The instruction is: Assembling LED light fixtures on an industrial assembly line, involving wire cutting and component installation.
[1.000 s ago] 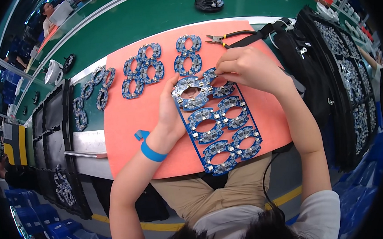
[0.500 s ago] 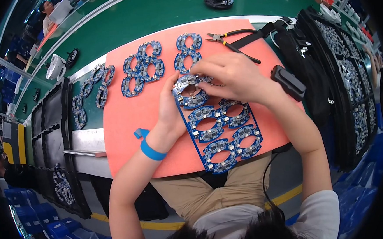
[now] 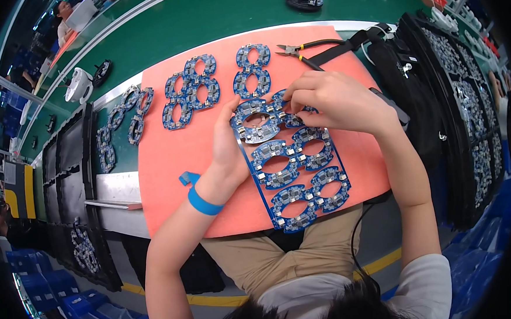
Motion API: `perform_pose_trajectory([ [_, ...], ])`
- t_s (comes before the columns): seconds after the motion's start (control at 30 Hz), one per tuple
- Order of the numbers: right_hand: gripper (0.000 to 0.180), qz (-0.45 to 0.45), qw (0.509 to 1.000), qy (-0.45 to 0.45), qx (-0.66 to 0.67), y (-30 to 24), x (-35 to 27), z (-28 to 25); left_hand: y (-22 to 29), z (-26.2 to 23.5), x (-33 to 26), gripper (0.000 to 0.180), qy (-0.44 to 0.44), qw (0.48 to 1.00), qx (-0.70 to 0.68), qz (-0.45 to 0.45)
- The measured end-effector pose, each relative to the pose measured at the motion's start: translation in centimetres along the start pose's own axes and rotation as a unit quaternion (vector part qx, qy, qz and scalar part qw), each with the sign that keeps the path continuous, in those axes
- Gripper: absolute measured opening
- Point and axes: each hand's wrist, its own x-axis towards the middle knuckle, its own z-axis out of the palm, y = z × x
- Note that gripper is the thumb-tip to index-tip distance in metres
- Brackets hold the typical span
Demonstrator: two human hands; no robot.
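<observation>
A blue panel of joined ring-shaped circuit boards (image 3: 296, 151) stands tilted over the near part of the pink foam mat (image 3: 185, 158). My left hand (image 3: 225, 146), with a blue band on its wrist, grips the panel's upper left edge, thumb up along the rim. At the upper right ring, my right hand (image 3: 337, 101) has its fingers curled in a pinch on the board; its fingertips are partly hidden. Beyond the panel lies a figure-eight pair of boards (image 3: 253, 69). More joined pairs (image 3: 192, 88) rest to its left.
Side cutters (image 3: 297, 50) with black and yellow handles lie at the mat's far right, near a black bag (image 3: 406, 86). Trays full of boards (image 3: 458, 80) stand on the right. Loose boards (image 3: 113, 122) and black trays (image 3: 70, 147) are on the left. A black round part (image 3: 304, 2) sits on the green belt.
My right hand has shifted right, from the panel's upper left ring to its upper right one. My left hand stays put. Parts on the green belt have moved slightly right.
</observation>
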Motion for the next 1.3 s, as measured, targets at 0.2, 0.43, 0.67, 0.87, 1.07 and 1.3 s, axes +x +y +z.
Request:
perform_pose_trajectory([
  [0.2, 0.012, 0.101, 0.988, -0.027, 0.111, 0.3, 0.4, -0.6, 0.2, 0.8, -0.5, 0.063, -0.028, 1.000, -0.009, -0.010],
  [0.43, 0.014, 0.045, 0.997, 0.062, -0.005, 2.1, -0.2, 0.6, 0.9, 1.1, -1.3, 0.051, -0.011, 0.999, -0.028, -0.019],
  [0.67, 0.012, 0.052, 0.997, 0.049, 0.014, 1.9, 0.2, 1.0, 0.9, 2.1, -1.5, 0.049, 0.019, 1.000, -0.017, 0.001],
  [0.87, 0.014, 0.101, 0.991, 0.041, 0.078, 2.3, 0.4, 1.0, 1.0, 1.2, -1.4, 0.053, -0.004, 1.000, 0.012, 0.025],
  [1.07, 0.017, -0.007, 0.995, 0.094, 0.026, 2.3, 0.2, 1.8, 1.1, 1.2, -1.2, 0.055, -0.029, 0.998, -0.036, 0.029],
  [1.3, 0.019, 0.063, 0.996, 0.056, 0.012, 2.1, 0.6, 1.6, 1.2, 1.6, -1.3, 0.055, -0.025, 0.997, -0.063, 0.045],
])
